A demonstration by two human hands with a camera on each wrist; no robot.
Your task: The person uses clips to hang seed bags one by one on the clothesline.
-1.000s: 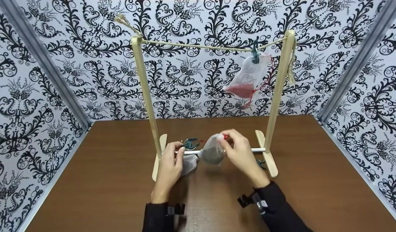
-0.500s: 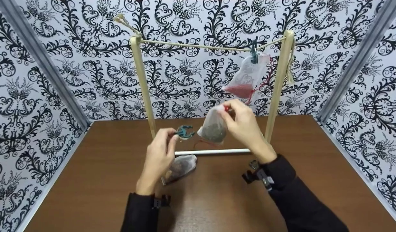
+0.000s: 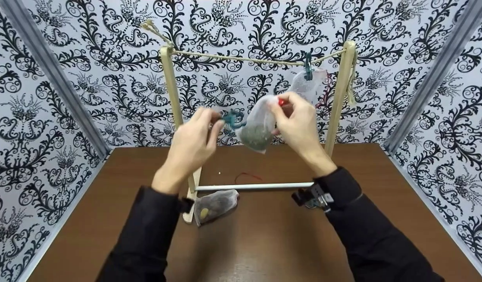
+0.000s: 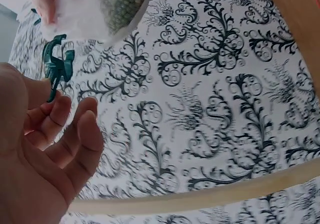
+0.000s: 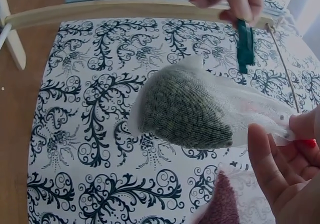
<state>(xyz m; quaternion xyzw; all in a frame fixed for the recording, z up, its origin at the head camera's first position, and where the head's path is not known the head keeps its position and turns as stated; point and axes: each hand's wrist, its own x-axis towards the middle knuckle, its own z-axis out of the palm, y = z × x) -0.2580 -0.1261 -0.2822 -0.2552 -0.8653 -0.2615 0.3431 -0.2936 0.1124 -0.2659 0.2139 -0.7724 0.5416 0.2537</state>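
My left hand (image 3: 192, 141) pinches a dark green clothespin (image 4: 59, 67) between thumb and fingers, its prongs pointing toward the bag. Between thumb and fingertips of my right hand (image 3: 299, 125) hangs a white mesh drawstring bag (image 5: 182, 109), held by its gathered top near a red bead (image 3: 281, 102). Green granules fill the bag's lower part. Both hands are raised in front of the wooden stand, below its rope (image 3: 241, 59). Behind the right hand, another mesh bag (image 3: 303, 84) hangs from the rope by a green clothespin (image 3: 308, 66); its dark red contents (image 5: 220, 204) show in the right wrist view.
Wooden posts (image 3: 170, 86) hold the rope, with a white crossbar (image 3: 256, 186) low between them. On the brown table (image 3: 264, 243) a filled mesh bag (image 3: 217, 205) lies by the left foot. A red string (image 3: 247, 174) lies behind the crossbar. Patterned walls surround the table.
Both hands have risen from near the crossbar toward the rope, carrying the clothespin and the mesh bag. The right hand's bag now overlaps the hanging one in the head view.
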